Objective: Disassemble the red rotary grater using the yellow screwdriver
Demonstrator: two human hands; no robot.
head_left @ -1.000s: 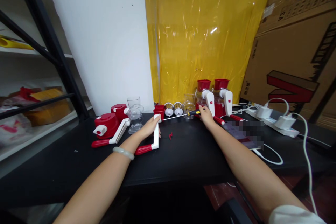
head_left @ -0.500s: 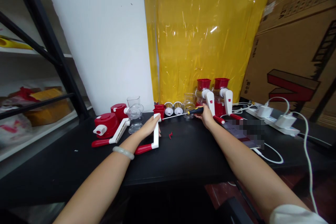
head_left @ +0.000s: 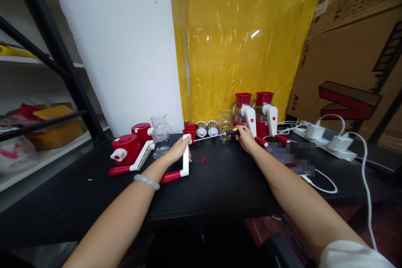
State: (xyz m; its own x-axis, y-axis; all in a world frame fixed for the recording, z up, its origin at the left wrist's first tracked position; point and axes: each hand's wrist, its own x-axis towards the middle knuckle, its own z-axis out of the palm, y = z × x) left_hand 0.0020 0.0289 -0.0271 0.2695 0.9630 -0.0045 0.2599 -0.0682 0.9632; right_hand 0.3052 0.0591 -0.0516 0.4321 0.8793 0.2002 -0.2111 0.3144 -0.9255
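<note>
My left hand (head_left: 179,149) is closed round the upper end of a white crank handle (head_left: 186,161), whose red grip (head_left: 170,176) points left near the table. In my right hand (head_left: 245,137) is a screwdriver (head_left: 231,132) with a black and yellow handle. Its long shaft points left, with the tip at or close to the crank's top end; whether it touches I cannot tell. Small red pieces (head_left: 204,160) lie on the table just right of the crank. Behind the hands are two metal grater drums (head_left: 201,129) and red plastic parts (head_left: 189,132).
Two red bases (head_left: 126,150), another crank (head_left: 143,155) and a clear plastic housing (head_left: 161,132) stand at left. Two assembled red-and-white rotary graters (head_left: 244,113) stand back right. A partly blurred flat device (head_left: 287,157), cables and a power strip (head_left: 326,144) occupy the right side.
The view has shifted very slightly. Both hands keep their hold on the crank handle and the screwdriver, and the right hand's grip looks slightly turned.
</note>
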